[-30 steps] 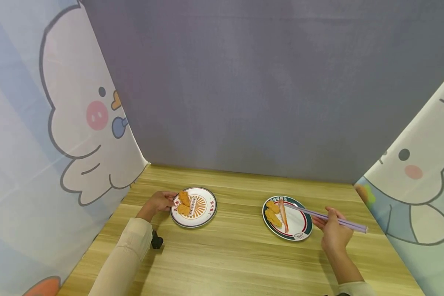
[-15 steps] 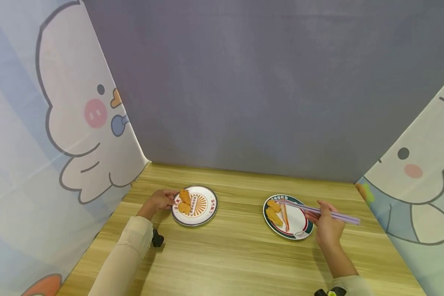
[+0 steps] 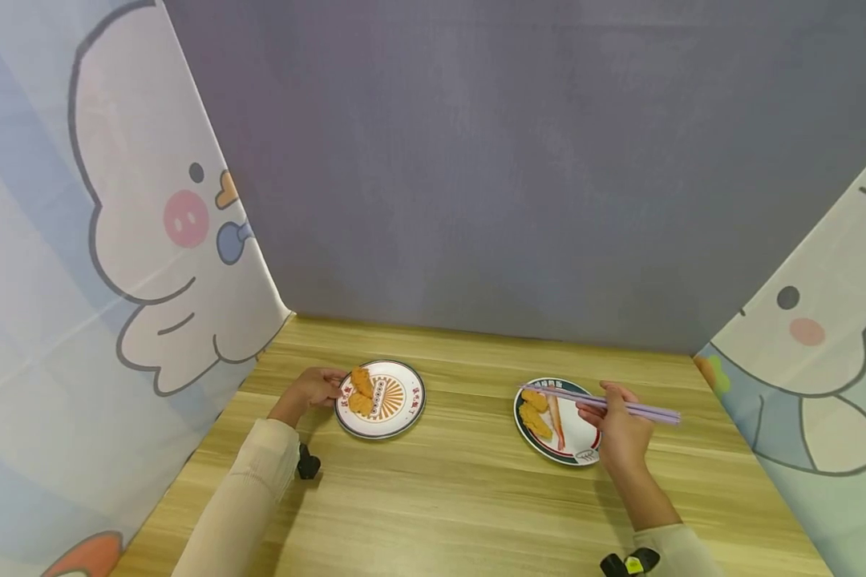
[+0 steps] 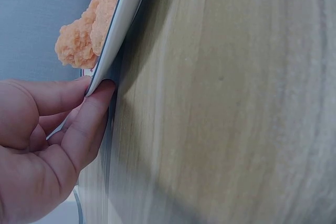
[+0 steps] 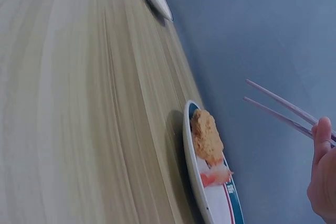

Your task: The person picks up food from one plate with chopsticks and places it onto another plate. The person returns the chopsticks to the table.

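Note:
My left hand [image 3: 316, 388] pinches the rim of a white plate [image 3: 400, 401] between thumb and fingers, plain to see in the left wrist view. Two fried chicken pieces [image 3: 361, 391] lie on that plate's left side. My right hand [image 3: 624, 429] holds a pair of lilac chopsticks [image 3: 649, 411] above a green-rimmed plate [image 3: 584, 437]. On this plate lie fried chicken pieces [image 3: 534, 417] and a long shrimp [image 3: 556, 421]. In the right wrist view the chopsticks [image 5: 283, 109] stand clear of the food, their tips slightly apart with nothing between them.
Both plates rest on a wood-grain table [image 3: 433, 505]. A grey panel [image 3: 462, 176] rises behind it, and cartoon-printed cloths [image 3: 180, 304] flank the two sides. Black devices are strapped at both wrists.
My right hand has moved left with the chopsticks, whose tips now reach over the far-left side of the green-rimmed plate. The left hand keeps its grip on the white plate.

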The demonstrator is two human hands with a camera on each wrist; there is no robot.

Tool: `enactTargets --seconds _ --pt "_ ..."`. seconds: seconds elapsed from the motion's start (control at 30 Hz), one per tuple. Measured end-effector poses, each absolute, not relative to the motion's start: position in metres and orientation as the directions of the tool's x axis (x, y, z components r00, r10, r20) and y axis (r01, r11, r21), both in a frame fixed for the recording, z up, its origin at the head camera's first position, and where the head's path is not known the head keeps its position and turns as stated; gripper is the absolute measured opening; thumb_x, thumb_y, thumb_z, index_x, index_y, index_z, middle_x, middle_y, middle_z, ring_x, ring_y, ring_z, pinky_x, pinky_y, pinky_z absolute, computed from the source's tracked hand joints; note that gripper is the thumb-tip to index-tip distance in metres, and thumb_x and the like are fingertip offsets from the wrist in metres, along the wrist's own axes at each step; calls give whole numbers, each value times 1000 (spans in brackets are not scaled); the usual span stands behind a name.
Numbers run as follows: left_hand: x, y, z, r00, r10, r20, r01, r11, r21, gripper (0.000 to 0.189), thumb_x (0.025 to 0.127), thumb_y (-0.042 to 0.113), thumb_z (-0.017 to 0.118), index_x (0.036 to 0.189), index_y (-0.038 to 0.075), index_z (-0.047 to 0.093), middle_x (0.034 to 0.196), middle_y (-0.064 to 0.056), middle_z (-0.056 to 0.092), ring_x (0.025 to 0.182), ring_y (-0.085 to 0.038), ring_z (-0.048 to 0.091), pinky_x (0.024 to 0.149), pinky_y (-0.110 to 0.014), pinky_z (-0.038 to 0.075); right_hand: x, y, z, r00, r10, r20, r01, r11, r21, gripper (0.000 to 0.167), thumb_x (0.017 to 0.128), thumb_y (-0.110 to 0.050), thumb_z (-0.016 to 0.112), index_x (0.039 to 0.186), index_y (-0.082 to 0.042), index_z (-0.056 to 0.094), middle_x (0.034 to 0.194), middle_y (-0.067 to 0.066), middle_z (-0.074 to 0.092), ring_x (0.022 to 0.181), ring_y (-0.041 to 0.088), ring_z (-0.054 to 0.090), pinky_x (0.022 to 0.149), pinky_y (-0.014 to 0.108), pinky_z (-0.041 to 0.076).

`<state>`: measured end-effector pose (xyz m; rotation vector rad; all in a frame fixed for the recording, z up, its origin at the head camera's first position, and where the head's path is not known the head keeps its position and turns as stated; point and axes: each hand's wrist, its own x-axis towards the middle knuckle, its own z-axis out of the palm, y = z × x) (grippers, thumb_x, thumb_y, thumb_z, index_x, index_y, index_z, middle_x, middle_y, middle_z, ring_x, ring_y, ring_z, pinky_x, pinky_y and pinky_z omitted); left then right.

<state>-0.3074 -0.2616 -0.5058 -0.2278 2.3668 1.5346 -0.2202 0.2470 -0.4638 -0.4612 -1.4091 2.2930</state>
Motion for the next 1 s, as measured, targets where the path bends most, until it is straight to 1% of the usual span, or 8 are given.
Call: enactTargets --seconds 0.2,0.33,0.5,0.67,0.73,0.83,0.9,1.0 --pt "-306 -261 -506 -938 16 -347 -304 446 842 46 94 -8 63 139 -7 55 110 -16 63 85 -14 62 72 -27 58 -223 238 -468 -875 480 -61 -149 -388 -910 19 105 -14 55 95 -10 71 67 8 72 54 18 72 49 28 58" --pt "-304 -260 -507 -937 12 -349 -309 439 844 46 93 -9 63 138 -7 56 109 -16 64 85 -15 62 73 -28 58 -225 231 -468 -879 474 -56 -147 -381 -913 19 105 -15 56 95 -9 71 68 6 72 55 17 72 50 28 58" --pt "-305 -261 -507 -940 10 -342 -305 430 850 46 92 -10 63 138 -8 56 106 -15 64 85 -15 63 72 -29 59 -226 219 -467 -885 465 -24 -165 -363 -917 19 105 -15 56 100 -4 70 70 6 72 57 17 73 51 27 59" --pt "-306 -261 -507 -942 14 -335 -295 438 849 46 92 -9 64 138 -8 57 107 -15 64 85 -14 63 72 -29 59 -227 207 -467 -896 444 5 -171 -334 -927 26 105 -14 55 111 9 63 72 8 73 56 16 72 50 26 58" --pt "-306 -261 -507 -943 8 -333 -295 444 846 46 92 -9 64 137 -8 57 107 -15 64 84 -14 62 71 -28 58 -227 203 -467 -902 431 19 -171 -318 -933 27 106 -14 54 112 11 62 74 8 74 56 15 72 51 26 58" --pt "-306 -261 -507 -943 7 -332 -294 445 846 45 91 -10 64 136 -8 57 106 -15 64 84 -14 62 71 -28 58 -229 197 -469 -906 422 29 -175 -311 -934 25 106 -14 54 109 8 64 74 7 73 56 15 72 51 26 58" --pt "-305 -261 -507 -943 11 -332 -292 444 847 45 92 -9 64 136 -8 57 106 -15 64 83 -14 62 71 -27 58 -230 195 -469 -906 422 30 -177 -315 -932 22 106 -15 54 106 4 66 72 6 72 56 15 72 51 26 58" --pt "-305 -261 -507 -944 17 -330 -290 436 852 46 92 -9 63 137 -8 57 105 -14 64 83 -14 62 71 -28 58 -232 192 -469 -907 421 17 -171 -330 -928 22 106 -17 55 106 2 66 69 4 71 56 15 72 51 26 58"
